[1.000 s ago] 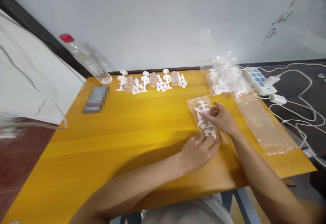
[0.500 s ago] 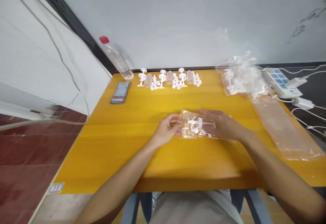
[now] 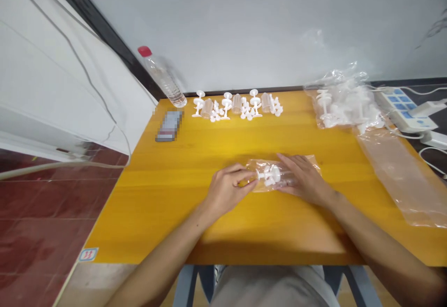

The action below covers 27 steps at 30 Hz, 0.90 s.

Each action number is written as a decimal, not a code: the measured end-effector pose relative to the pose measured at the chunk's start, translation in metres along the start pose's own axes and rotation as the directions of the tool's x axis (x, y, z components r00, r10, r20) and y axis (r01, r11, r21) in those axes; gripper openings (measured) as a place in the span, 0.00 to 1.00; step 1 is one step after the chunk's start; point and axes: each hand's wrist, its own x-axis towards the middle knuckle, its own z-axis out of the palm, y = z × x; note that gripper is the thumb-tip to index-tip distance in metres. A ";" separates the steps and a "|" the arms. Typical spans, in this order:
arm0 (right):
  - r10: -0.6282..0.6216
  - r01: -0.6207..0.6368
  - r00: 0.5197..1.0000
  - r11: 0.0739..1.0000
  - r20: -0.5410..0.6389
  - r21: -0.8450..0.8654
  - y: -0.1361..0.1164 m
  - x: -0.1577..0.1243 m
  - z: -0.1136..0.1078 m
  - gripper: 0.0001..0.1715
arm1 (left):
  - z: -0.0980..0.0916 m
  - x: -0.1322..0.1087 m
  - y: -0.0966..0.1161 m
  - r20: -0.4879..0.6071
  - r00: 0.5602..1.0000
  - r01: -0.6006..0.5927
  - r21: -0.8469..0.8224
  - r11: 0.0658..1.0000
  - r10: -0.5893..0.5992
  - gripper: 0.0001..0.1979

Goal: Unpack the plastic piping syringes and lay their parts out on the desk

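A clear plastic bag [image 3: 261,185] lies near the middle of the table. Inside it are a white plunger-like piece [image 3: 274,173], smaller white parts and what looks like a clear tube, partly covered by fingers. My left hand [image 3: 226,185] pinches the bag's left end between thumb and fingers. Across the right part of the bag, my right hand [image 3: 306,180] is closed with fingers over the top and the thumb along the near side. Behind it, the bag's far right corner sticks out.
Sets of white plunger pieces [image 3: 226,106], clear cups [image 3: 236,104] and small white knobs line the table's back. A bottle with a red cap [image 3: 162,78] and a phone [image 3: 169,126] are at left. Right: a filled bag [image 3: 344,106], a flat bag [image 3: 401,176], a power strip [image 3: 407,106].
The view has shifted slightly. My left hand has moved a little over the bag's left end and now pinches it. The white piece inside has turned, and its disc faces up more.
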 end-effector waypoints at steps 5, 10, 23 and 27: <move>0.003 -0.003 1.000 1.000 0.013 0.019 0.000 -0.002 0.004 0.54 | 0.007 0.020 0.006 0.312 0.949 -0.053 0.033 0.998 0.040 0.14; 0.025 -0.026 1.000 0.999 0.017 0.029 0.005 -0.004 0.006 0.59 | 0.015 0.029 -0.001 0.366 0.930 -0.019 -0.047 0.999 0.035 0.18; 0.294 -0.282 0.954 0.944 -0.053 0.169 0.018 -0.014 -0.008 0.59 | -0.063 0.036 0.039 0.130 0.991 0.036 -0.133 0.991 -0.019 0.05; 0.353 -0.328 0.933 0.915 -0.073 0.234 0.023 -0.018 -0.014 0.56 | -0.087 0.040 0.042 0.067 0.997 0.048 -0.111 0.993 -0.041 0.04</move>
